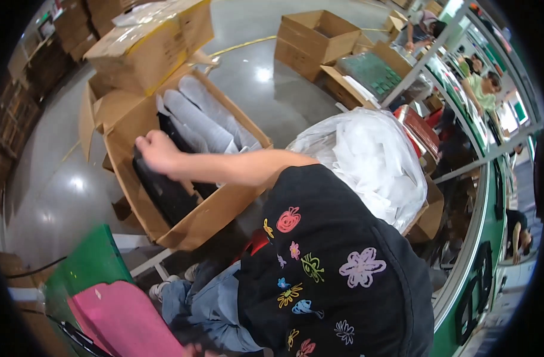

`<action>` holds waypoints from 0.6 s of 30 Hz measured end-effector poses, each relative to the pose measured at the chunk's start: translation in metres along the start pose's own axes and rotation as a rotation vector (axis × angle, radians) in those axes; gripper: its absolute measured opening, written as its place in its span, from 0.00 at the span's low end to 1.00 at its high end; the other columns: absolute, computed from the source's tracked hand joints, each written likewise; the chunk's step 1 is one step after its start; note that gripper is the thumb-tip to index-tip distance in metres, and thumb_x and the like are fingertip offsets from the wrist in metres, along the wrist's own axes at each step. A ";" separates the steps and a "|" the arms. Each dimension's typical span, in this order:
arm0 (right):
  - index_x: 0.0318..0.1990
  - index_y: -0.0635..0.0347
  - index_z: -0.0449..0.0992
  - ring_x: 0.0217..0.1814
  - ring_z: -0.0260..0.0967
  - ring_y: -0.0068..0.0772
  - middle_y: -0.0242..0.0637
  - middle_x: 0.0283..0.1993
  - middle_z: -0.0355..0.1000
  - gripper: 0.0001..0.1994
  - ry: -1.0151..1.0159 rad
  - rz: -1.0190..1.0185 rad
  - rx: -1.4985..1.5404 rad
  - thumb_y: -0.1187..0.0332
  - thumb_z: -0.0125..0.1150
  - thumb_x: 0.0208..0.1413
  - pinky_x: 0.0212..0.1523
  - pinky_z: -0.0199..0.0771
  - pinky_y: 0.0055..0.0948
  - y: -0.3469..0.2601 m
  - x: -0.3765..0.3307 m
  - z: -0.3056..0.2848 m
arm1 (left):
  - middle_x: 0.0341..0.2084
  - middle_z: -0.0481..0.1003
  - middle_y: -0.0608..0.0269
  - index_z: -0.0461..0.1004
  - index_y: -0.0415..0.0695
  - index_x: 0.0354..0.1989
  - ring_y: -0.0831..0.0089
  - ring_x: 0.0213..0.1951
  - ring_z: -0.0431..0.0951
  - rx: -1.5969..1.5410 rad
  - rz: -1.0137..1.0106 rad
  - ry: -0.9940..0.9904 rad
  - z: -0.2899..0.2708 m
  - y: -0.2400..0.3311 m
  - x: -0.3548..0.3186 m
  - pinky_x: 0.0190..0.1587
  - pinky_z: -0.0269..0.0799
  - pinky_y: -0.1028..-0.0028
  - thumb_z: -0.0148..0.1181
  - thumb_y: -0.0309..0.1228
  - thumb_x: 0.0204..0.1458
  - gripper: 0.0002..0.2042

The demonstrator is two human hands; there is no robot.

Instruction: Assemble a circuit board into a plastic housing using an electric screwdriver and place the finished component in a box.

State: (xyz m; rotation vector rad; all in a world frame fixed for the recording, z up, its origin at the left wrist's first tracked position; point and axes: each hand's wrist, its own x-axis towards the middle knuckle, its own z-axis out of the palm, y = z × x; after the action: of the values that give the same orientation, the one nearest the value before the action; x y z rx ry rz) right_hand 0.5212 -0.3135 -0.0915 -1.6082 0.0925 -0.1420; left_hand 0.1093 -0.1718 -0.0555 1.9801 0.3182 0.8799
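My right arm stretches across to an open cardboard box [236, 205] on the left. Inside it, my right hand [159, 153] is closed over the upper end of a long black part [168, 193], whose exact kind I cannot tell. Beside that part lie several long pieces wrapped in whitish-grey foam [194, 119]. Only a bit of my left hand [197, 351] shows at the bottom edge, its fingers cut off and blurred. It is nearest to a pink sheet-like thing [120, 315] on a green work surface [84, 262].
Behind the open box stands a taped carton [159, 44]. A big clear bag of white wrapping [373, 160] sits to the right. Farther back are an open carton [313, 41] and a box of green pieces [370, 74]. Metal framing [462, 169] and co-workers [485, 89] are at the right.
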 end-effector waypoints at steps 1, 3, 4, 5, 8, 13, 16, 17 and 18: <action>0.33 0.68 0.73 0.35 0.69 0.39 0.48 0.31 0.73 0.19 -0.013 0.034 0.070 0.57 0.53 0.65 0.40 0.70 0.40 -0.029 -0.029 0.010 | 0.49 0.74 0.48 0.67 0.31 0.56 0.60 0.46 0.77 -0.090 0.059 -0.147 0.017 -0.003 0.011 0.52 0.74 0.67 0.64 0.20 0.54 0.21; 0.36 0.67 0.66 0.35 0.64 0.36 0.43 0.31 0.67 0.16 -0.032 -0.197 0.103 0.59 0.52 0.66 0.39 0.68 0.39 -0.048 -0.073 0.019 | 0.51 0.72 0.46 0.66 0.31 0.57 0.57 0.45 0.76 -0.230 0.111 -0.139 0.059 0.017 0.026 0.51 0.74 0.69 0.66 0.21 0.53 0.23; 0.37 0.66 0.63 0.35 0.63 0.35 0.43 0.32 0.65 0.15 -0.121 -0.235 0.230 0.60 0.51 0.66 0.40 0.67 0.39 -0.060 -0.100 0.021 | 0.62 0.67 0.43 0.59 0.34 0.67 0.51 0.62 0.68 -0.137 0.122 -0.221 0.065 0.001 0.027 0.60 0.64 0.59 0.63 0.24 0.53 0.32; 0.39 0.65 0.60 0.35 0.61 0.34 0.42 0.33 0.63 0.14 -0.203 -0.276 0.351 0.62 0.51 0.66 0.40 0.67 0.39 -0.074 -0.128 0.017 | 0.67 0.60 0.44 0.48 0.37 0.72 0.51 0.68 0.60 -0.105 0.201 -0.348 0.076 0.003 0.035 0.64 0.58 0.52 0.65 0.26 0.53 0.40; 0.49 0.67 0.57 0.46 0.65 0.45 0.50 0.43 0.64 0.18 -0.544 -0.464 0.467 0.63 0.53 0.63 0.49 0.67 0.39 -0.102 -0.208 0.023 | 0.68 0.57 0.45 0.45 0.38 0.73 0.56 0.68 0.59 -0.071 0.119 -0.240 0.092 -0.013 0.030 0.67 0.55 0.57 0.65 0.28 0.53 0.42; 0.56 0.65 0.68 0.55 0.66 0.58 0.53 0.52 0.68 0.29 -1.454 -0.974 0.315 0.49 0.63 0.59 0.56 0.66 0.50 -0.123 -0.227 0.044 | 0.65 0.59 0.46 0.48 0.37 0.71 0.56 0.63 0.62 0.179 0.153 -0.148 0.050 -0.064 0.009 0.63 0.59 0.61 0.65 0.27 0.53 0.39; 0.54 0.60 0.67 0.51 0.67 0.51 0.49 0.50 0.68 0.28 -1.459 -1.626 0.208 0.50 0.63 0.54 0.50 0.69 0.47 -0.129 -0.225 0.060 | 0.61 0.62 0.45 0.53 0.36 0.67 0.55 0.57 0.67 0.344 0.257 -0.022 0.006 -0.061 -0.003 0.58 0.65 0.63 0.65 0.26 0.53 0.35; 0.58 0.52 0.64 0.61 0.65 0.46 0.44 0.57 0.66 0.33 -1.469 -1.824 -0.092 0.48 0.68 0.46 0.54 0.67 0.48 -0.132 -0.216 0.064 | 0.60 0.64 0.44 0.55 0.35 0.66 0.55 0.55 0.68 0.416 0.284 0.029 -0.011 -0.058 -0.008 0.56 0.67 0.63 0.65 0.26 0.53 0.34; 0.49 0.54 0.70 0.56 0.68 0.45 0.43 0.52 0.69 0.26 -1.252 -1.894 0.027 0.52 0.68 0.45 0.50 0.69 0.46 -0.124 -0.209 0.074 | 0.59 0.65 0.44 0.57 0.35 0.65 0.54 0.53 0.70 0.516 0.293 0.099 -0.030 -0.049 -0.018 0.54 0.69 0.64 0.66 0.26 0.53 0.32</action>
State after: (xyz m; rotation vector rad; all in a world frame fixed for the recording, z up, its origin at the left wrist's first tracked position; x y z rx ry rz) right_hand 0.3217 -0.2043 0.0225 -0.9669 -2.3488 -0.5113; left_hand 0.0823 -0.1351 -0.0948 2.5073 0.3416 1.1719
